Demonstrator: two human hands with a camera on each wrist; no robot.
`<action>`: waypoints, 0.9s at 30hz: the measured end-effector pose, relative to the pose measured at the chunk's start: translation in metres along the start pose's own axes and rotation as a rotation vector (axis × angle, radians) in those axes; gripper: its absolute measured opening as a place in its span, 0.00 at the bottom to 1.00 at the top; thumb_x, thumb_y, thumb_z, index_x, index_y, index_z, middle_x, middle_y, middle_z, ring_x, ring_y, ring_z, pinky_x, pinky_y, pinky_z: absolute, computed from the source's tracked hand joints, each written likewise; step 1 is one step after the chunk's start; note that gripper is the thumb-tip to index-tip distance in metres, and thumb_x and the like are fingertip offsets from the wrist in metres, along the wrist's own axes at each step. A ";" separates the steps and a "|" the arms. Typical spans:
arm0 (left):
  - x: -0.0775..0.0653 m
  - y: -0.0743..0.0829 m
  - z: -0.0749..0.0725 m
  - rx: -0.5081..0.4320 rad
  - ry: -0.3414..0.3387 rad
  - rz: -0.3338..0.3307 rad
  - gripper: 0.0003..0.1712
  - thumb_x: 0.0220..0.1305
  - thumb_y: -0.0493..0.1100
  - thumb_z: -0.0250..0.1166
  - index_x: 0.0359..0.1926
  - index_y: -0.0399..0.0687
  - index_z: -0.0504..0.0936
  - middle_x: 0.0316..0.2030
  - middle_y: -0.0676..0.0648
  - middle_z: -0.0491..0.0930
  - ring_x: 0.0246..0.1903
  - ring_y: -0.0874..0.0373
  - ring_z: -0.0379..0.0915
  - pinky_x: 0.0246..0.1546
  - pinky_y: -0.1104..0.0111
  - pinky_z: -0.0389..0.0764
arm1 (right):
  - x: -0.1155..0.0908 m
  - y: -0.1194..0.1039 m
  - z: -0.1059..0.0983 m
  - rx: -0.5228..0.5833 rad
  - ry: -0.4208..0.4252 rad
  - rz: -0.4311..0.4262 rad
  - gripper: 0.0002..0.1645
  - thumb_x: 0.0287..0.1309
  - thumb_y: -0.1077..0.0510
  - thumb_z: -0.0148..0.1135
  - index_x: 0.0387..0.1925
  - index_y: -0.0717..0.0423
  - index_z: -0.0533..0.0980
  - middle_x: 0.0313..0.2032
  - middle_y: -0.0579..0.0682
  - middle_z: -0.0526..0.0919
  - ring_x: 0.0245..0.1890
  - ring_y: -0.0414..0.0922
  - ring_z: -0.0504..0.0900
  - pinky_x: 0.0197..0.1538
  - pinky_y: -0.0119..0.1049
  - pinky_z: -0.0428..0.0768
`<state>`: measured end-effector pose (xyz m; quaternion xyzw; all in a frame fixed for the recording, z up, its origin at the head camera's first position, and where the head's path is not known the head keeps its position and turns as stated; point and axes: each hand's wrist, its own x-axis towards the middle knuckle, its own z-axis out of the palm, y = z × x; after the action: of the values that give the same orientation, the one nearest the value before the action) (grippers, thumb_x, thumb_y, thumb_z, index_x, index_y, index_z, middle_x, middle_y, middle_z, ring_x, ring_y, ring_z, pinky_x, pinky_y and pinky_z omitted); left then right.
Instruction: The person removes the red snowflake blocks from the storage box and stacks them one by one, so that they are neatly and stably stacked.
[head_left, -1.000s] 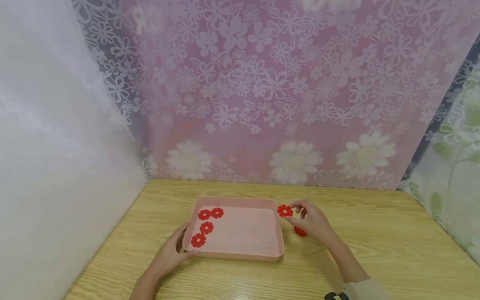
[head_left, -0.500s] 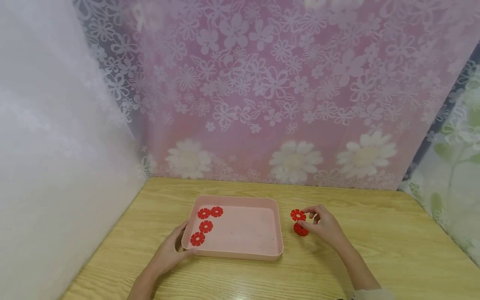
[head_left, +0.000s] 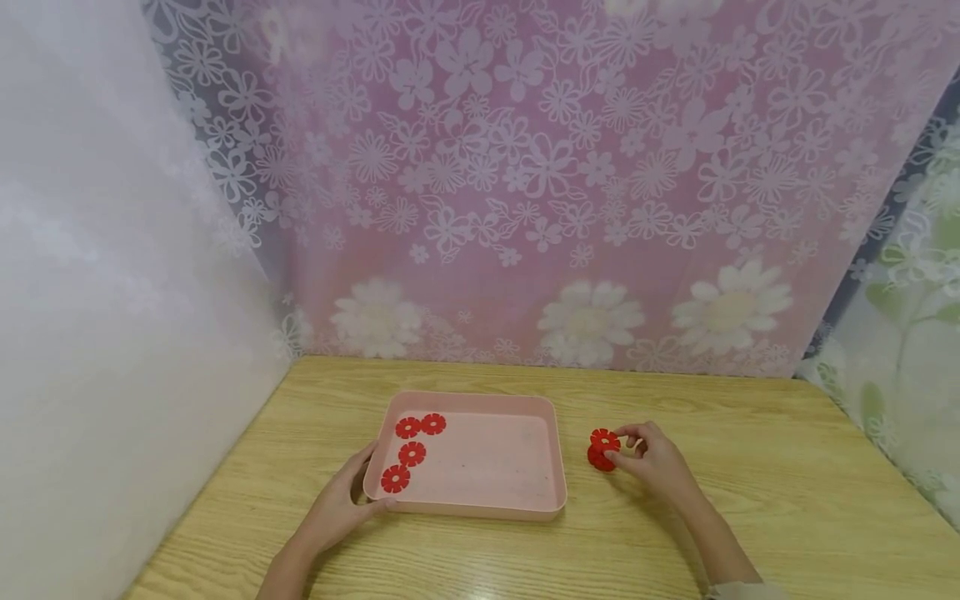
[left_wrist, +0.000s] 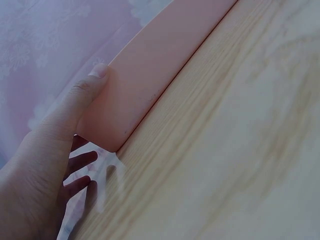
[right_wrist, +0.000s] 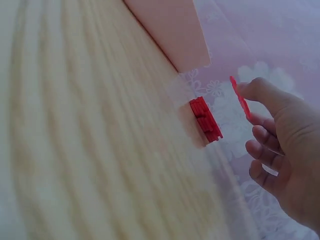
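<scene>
My right hand (head_left: pixel 654 460) pinches a red notched, flower-shaped plastic disc (head_left: pixel 604 439) between thumb and forefinger. In the right wrist view the held disc (right_wrist: pixel 239 97) stands edge-on, with a gap between it and a small stack of red discs (right_wrist: pixel 205 120) on the table. From the head, it overlaps that stack (head_left: pixel 598 458). My left hand (head_left: pixel 341 508) grips the near left corner of a pink rectangular tray (head_left: pixel 480 510), thumb at the front rim and fingers round the left side. Several red discs (head_left: pixel 412 454) lie flat at the tray's left end, set out in a bent row.
The wood-grain table (head_left: pixel 795 492) extends on both sides of the tray. A pink flowered cloth (head_left: pixel 480 183) hangs behind it, and a pale sheet (head_left: pixel 135 292) closes off the left side.
My right hand has carried the pinched disc rightward from the tray's right rim, then lowered it towards the stack. The left hand stays at the tray corner.
</scene>
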<state>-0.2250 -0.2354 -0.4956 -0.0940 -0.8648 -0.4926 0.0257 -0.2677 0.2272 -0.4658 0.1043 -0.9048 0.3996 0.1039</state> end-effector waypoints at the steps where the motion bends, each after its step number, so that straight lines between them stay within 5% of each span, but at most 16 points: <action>1: 0.000 0.000 0.000 -0.001 0.001 -0.002 0.55 0.43 0.56 0.74 0.69 0.54 0.55 0.63 0.48 0.61 0.58 0.54 0.62 0.57 0.57 0.63 | -0.001 0.003 0.001 0.001 0.005 -0.003 0.21 0.49 0.55 0.69 0.42 0.62 0.75 0.31 0.50 0.68 0.27 0.43 0.67 0.24 0.30 0.68; 17: -0.001 0.002 0.000 -0.046 -0.013 0.005 0.54 0.44 0.53 0.74 0.69 0.52 0.55 0.63 0.48 0.60 0.58 0.55 0.63 0.56 0.64 0.66 | -0.005 0.022 0.011 0.045 0.022 -0.049 0.18 0.48 0.60 0.70 0.41 0.63 0.76 0.30 0.49 0.69 0.26 0.40 0.67 0.26 0.29 0.69; 27: -0.001 0.001 0.000 0.042 0.009 0.001 0.54 0.44 0.58 0.73 0.69 0.56 0.55 0.63 0.47 0.60 0.60 0.51 0.58 0.59 0.52 0.59 | -0.004 0.026 0.010 0.072 -0.006 -0.108 0.18 0.49 0.61 0.69 0.42 0.64 0.76 0.31 0.50 0.69 0.26 0.39 0.68 0.27 0.29 0.71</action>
<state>-0.2241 -0.2347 -0.4950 -0.0920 -0.8747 -0.4748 0.0317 -0.2721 0.2373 -0.4921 0.1578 -0.8832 0.4254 0.1189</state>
